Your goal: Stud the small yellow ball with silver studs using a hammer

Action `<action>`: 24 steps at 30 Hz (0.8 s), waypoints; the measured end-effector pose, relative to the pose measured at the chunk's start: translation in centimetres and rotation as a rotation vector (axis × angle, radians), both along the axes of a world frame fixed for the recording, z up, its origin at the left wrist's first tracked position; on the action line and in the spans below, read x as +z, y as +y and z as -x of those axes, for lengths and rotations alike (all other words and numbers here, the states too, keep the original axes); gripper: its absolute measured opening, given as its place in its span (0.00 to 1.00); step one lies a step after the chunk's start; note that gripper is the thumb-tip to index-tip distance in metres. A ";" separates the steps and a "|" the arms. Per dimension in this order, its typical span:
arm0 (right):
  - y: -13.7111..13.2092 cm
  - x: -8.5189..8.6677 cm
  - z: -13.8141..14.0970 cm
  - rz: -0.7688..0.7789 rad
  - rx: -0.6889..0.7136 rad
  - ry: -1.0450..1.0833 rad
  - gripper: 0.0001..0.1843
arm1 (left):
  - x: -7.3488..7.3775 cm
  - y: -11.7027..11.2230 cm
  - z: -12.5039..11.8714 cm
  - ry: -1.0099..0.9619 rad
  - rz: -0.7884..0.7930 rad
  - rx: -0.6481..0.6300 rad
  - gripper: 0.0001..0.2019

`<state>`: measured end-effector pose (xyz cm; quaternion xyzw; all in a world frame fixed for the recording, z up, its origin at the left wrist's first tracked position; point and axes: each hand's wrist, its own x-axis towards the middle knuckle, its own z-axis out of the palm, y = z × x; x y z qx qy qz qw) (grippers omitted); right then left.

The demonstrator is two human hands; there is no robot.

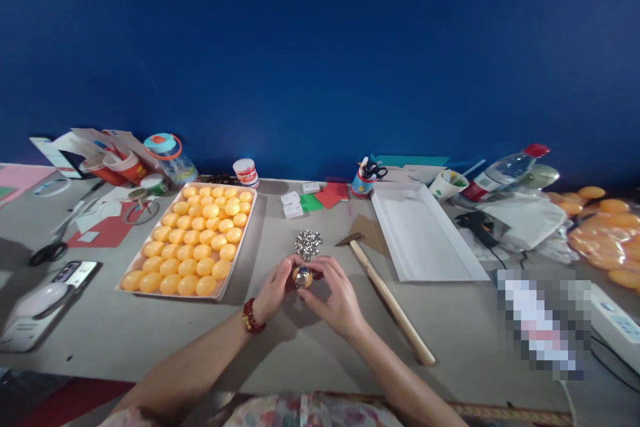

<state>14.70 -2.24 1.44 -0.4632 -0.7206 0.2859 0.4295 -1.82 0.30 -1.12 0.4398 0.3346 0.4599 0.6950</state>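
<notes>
Both hands meet at the near middle of a grey surface (280,340), clamped together on an orange ball (303,277) with a silvery, shiny patch facing upward. The left hand (275,290), with a dark red beaded bracelet (253,315) at the wrist, grips its left side, while the right hand (337,297) holds its right side between thumb and fingers; the left fingertips are partly hidden. Just beyond the ball lies a heap of small silvery beads (308,243). To the right, a hammer (393,303) rests obliquely, its wooden handle pointing toward the near edge and its head lying by a brown sheet (373,230). Farther right is a shallow white tray (425,240). To the left, a shallow box (219,289) carries rows of similar orange balls. Behind the beads are small white boxes (293,207), a green sheet (311,203) and a red sheet (333,195). Along the blue wall (320,67) stand a white jar (246,173) and a pen cup (361,185) with scissors (376,171); at far right, a plastic bag (605,233) contains more orange balls.
</notes>
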 end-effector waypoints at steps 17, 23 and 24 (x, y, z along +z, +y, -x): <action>0.2 -1.2 -0.5 0.252 0.064 0.483 0.18 | -0.4 0.3 0.3 0.153 -0.453 0.087 0.19; 0.3 -1.7 0.5 0.493 0.151 0.720 0.22 | 0.1 0.7 0.8 0.366 -0.670 0.100 0.19; 0.3 -1.8 0.6 0.517 0.154 0.745 0.22 | 0.2 0.7 0.8 0.373 -0.682 0.099 0.19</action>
